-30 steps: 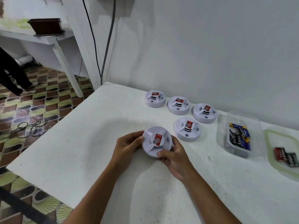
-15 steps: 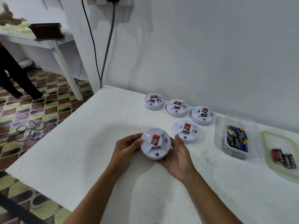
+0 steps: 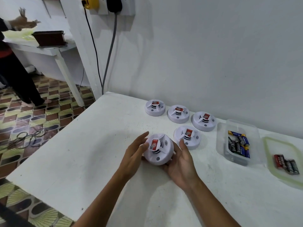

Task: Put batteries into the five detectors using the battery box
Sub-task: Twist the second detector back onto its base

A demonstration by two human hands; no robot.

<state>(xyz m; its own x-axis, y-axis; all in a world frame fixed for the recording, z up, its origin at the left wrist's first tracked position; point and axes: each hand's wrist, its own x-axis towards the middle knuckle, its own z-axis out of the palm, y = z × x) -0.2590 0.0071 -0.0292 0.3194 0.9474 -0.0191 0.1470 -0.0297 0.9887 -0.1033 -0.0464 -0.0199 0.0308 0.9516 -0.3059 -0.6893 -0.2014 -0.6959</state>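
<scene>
A white round detector point(image 3: 158, 150) with a red label is lifted off the white table point(image 3: 85, 153) and tilted toward me. My right hand point(image 3: 182, 164) cradles it from below and from the right. My left hand point(image 3: 134, 153) is at its left side, fingers stretched out straight, only the thumb near the rim. Another detector point(image 3: 187, 137) lies just behind it, and three more detectors point(image 3: 178, 113) stand in a row by the wall. The clear battery box point(image 3: 220, 138), right of them, holds several blue and black batteries point(image 3: 238, 145).
The box's green-rimmed lid point(image 3: 282, 146) lies at the far right with three loose batteries point(image 3: 286, 163) on it. The wall runs close behind the detectors. The table's left edge drops to a tiled floor. Two cables point(image 3: 106, 63) hang at the corner. A person point(image 3: 14, 71) stands far left.
The detector has come up off the table and tilted toward me in my right hand. My left hand's fingers have let go and straightened.
</scene>
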